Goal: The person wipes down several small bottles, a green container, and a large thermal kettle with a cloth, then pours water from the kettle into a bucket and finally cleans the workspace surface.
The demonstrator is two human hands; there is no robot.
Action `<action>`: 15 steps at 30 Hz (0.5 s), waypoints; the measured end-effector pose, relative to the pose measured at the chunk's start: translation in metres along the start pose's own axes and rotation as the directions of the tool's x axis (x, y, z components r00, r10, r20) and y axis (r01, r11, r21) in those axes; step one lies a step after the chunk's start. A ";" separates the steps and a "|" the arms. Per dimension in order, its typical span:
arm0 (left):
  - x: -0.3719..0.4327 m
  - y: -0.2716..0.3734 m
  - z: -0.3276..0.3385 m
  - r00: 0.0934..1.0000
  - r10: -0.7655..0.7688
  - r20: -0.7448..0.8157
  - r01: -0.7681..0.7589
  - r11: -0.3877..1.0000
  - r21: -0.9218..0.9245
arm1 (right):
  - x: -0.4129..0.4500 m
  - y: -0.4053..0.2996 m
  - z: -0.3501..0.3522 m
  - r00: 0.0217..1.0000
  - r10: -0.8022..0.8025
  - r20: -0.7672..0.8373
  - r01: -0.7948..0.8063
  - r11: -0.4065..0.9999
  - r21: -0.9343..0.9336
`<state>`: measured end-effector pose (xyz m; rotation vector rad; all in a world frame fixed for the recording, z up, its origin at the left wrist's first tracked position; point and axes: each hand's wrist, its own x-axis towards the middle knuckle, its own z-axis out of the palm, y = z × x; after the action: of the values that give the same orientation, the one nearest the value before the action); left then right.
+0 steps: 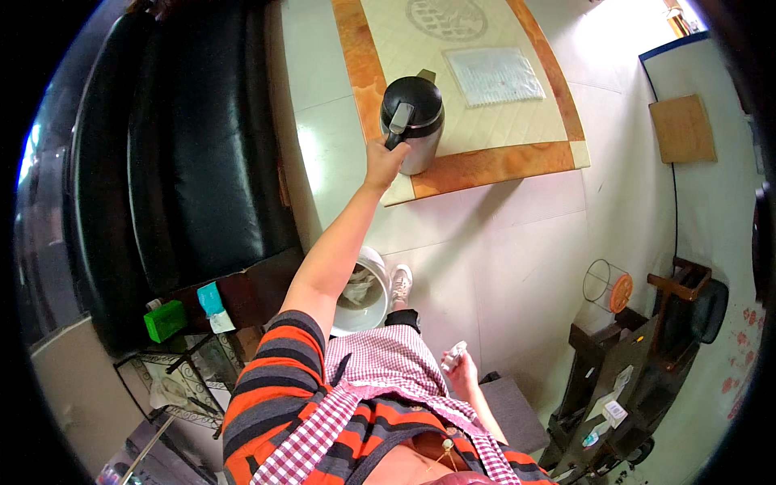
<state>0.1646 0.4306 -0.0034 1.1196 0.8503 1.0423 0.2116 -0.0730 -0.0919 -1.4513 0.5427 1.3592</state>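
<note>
My left hand (pixel 385 162) grips the black handle of a silver vacuum jug (pixel 423 144) with a black lid, upright at the near left corner of a table (pixel 497 167) with a cream top and orange-brown border. Low on my right side, my right hand (pixel 463 370) is closed around a crumpled white cloth or tissue (pixel 454 356). Behind the jug, a flat, clear-wrapped white item (pixel 496 76) lies on the tabletop. Beneath my left forearm, a white bucket (pixel 381 297) holds murky liquid and a soaked pale cloth (pixel 359 287).
A black leather sofa (pixel 200 151) runs along the left. Below it are a green box (pixel 165 321) and a metal rack (pixel 176 388). To the right are a grey stool (pixel 515 412), a dark wooden cabinet (pixel 612 376), a wire stand (pixel 619 293) and a cardboard piece (pixel 684 129).
</note>
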 end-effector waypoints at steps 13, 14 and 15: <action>0.039 -0.031 0.022 0.995 0.101 0.026 -0.101 0.995 0.019 | 0.021 -0.061 0.031 0.994 0.062 0.088 -0.051 0.991 -0.123; 0.039 -0.031 0.021 0.994 0.094 0.052 -0.095 0.995 0.028 | 0.020 -0.064 0.030 0.991 0.024 0.135 -0.005 0.990 -0.139; 0.038 -0.031 0.019 0.995 0.090 0.038 -0.091 0.995 0.031 | 0.020 -0.067 0.033 0.990 0.034 0.136 -0.013 0.988 -0.152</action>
<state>0.2010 0.4584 -0.0304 1.2107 0.7965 1.0829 0.2588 -0.0130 -0.0801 -1.4610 0.3757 1.5345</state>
